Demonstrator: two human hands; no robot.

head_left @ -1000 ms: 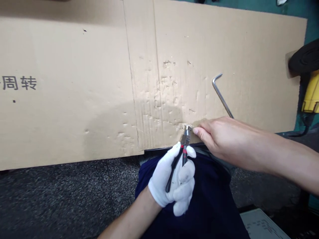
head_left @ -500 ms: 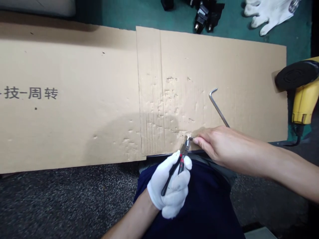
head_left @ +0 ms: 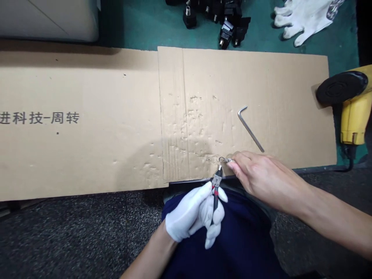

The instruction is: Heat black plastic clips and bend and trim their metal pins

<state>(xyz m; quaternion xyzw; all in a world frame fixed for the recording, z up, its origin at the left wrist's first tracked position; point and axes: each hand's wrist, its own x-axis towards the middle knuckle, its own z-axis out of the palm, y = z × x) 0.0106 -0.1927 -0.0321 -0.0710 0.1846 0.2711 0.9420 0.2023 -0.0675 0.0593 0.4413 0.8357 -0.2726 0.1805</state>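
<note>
My left hand [head_left: 200,213], in a white glove, is closed around a pair of small pliers [head_left: 216,182] with black and red handles. The jaws of the pliers point away from me, just over the near edge of the cardboard. Bare and pinched shut, my right hand [head_left: 252,170] grips a small metal piece with a ring-shaped end [head_left: 222,159]. That ring sits slightly beyond the plier tips, seemingly apart from them. Its other end is hidden in my fingers. Beyond my right hand an L-shaped hex key [head_left: 250,131] lies on the cardboard.
Scuffed cardboard [head_left: 101,155] covers the green table [head_left: 139,27]. A yellow heat gun-like tool [head_left: 353,120] stands at the right. At the back lie several black parts [head_left: 229,31] and a white glove [head_left: 305,19]; a pale bin-like object [head_left: 49,19] is at the back left.
The plier tips have come away from the small metal piece, and its ring end now shows. My left fingers have loosened around the handles. The whole view has shifted slightly.
</note>
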